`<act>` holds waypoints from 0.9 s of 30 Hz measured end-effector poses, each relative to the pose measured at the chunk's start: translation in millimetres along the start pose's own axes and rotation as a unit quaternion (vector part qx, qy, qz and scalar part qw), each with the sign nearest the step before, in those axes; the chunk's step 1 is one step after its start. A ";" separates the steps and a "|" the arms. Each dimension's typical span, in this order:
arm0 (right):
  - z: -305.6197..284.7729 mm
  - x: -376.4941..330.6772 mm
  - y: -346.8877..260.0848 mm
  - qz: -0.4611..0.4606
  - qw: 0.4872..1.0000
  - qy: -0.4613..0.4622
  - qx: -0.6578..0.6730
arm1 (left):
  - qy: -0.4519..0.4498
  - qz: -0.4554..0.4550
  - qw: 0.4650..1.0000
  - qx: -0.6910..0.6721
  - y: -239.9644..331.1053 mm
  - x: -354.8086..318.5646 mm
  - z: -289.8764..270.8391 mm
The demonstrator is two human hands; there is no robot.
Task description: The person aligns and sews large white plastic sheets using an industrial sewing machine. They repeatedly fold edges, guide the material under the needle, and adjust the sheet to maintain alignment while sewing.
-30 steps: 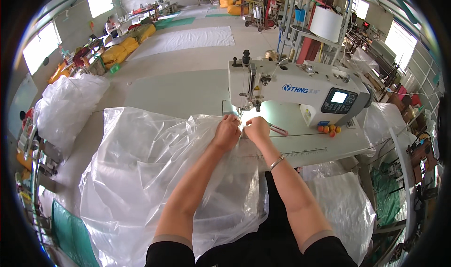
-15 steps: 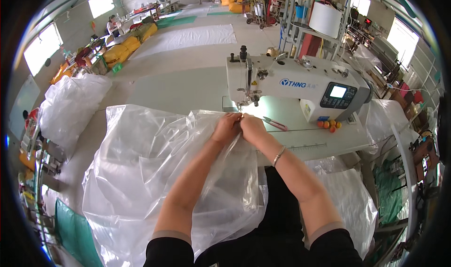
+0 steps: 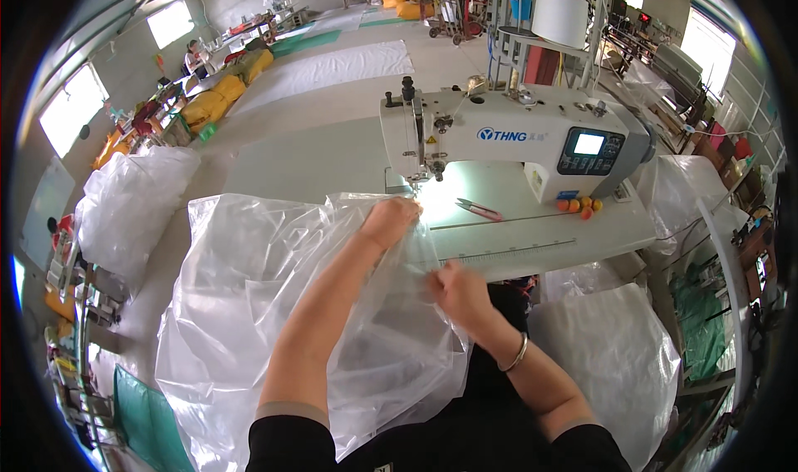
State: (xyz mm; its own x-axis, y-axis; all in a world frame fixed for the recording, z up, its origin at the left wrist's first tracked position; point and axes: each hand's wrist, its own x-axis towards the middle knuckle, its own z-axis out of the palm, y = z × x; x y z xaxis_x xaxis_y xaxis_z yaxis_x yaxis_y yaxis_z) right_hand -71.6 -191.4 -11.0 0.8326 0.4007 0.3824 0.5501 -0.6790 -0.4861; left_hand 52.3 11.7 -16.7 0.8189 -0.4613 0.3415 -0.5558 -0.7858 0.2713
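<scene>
Both hands [image 3: 424,256] gripping clear plastic sheet [image 3: 249,306], white sewing machine [image 3: 507,140] behind — scissors [image 3: 478,210] beside.

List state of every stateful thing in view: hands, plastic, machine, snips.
left hand: closed on the clear plastic sheet near the needle
right hand: pinching the sheet's edge at the table front
clear plastic sheet: crumpled, draped off the table
sewing machine: screen lit
snips: lying flat, untouched

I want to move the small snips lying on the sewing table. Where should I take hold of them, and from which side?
Probably grip the snips around the red handle part, coming from above on the right: they lie flat on the table, clear of the left hand and the plastic sheet.
</scene>
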 end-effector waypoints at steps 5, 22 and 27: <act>8.9 55.5 30.4 0.091 0.992 0.043 0.073 | -0.004 0.017 1.000 -0.016 -8.6 -1.3 -0.3; 40.1 56.8 4.4 -0.013 0.987 -0.005 -0.160 | -0.002 0.020 0.996 0.084 10.5 8.3 -8.7; 23.1 36.6 -4.6 0.028 0.999 0.031 -0.031 | 0.080 -0.073 0.994 -0.003 26.5 -19.4 6.2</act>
State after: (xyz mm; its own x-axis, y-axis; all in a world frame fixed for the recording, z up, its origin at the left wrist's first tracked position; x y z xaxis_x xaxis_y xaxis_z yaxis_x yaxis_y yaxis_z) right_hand -42.2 -159.5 -12.9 0.8554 0.3233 0.4047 0.4959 -0.7369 -0.4595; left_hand 22.6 -2.7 -21.7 0.8576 -0.2710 0.4372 -0.4344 -0.8368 0.3333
